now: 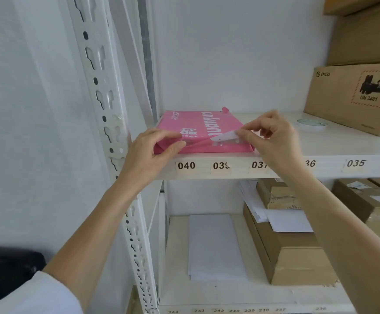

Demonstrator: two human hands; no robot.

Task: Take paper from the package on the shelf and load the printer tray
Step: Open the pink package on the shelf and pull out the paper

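Note:
A pink paper package (198, 125) with white lettering lies flat at the left end of a white shelf (334, 146), its near end facing me. My left hand (152, 150) presses on the package's near left corner, thumb under the edge. My right hand (273, 137) pinches a white flap (224, 135) of the wrapper at the near right and holds it lifted off the package. The printer and its tray are not in view.
A brown PICO carton (352, 96) and a tape roll (312, 124) sit on the same shelf to the right. The shelf below holds a stack of white sheets (214, 245) and brown boxes (297, 257). A perforated white upright (107, 123) stands at the left.

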